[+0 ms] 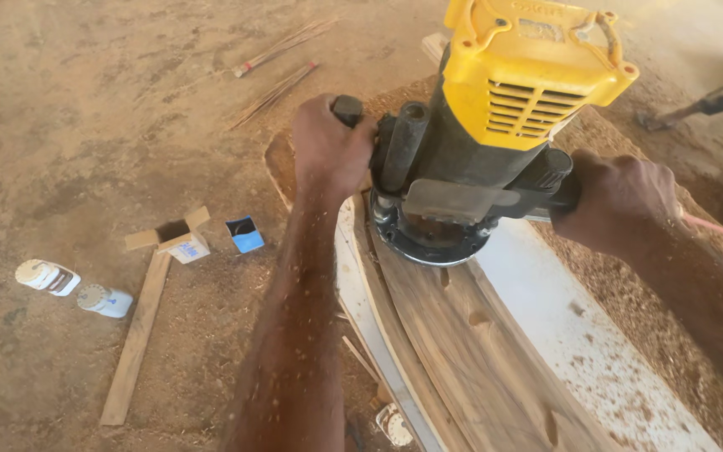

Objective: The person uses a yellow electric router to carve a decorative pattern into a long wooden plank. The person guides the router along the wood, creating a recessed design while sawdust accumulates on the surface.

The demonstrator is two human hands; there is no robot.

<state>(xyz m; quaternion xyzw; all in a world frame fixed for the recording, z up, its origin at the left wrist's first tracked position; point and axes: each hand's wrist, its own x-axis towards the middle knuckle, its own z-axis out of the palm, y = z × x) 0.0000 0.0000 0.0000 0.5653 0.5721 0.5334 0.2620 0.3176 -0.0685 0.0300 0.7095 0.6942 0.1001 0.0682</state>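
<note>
A yellow and black plunge router (495,117) stands on a curved dark wooden board (470,351) that runs toward me across a white bench top (571,326). My left hand (328,146) grips the router's left black handle. My right hand (617,201) grips its right handle. The round base of the tool rests flat on the far end of the board. Sawdust flecks cover my left forearm.
Sawdust lies thick on the dirt floor and the bench's right side. On the floor at left lie a wooden strip (135,339), two small white bottles (48,277), an open small carton (182,243) and a blue box flap (246,234). Thin sticks (282,46) lie farther off.
</note>
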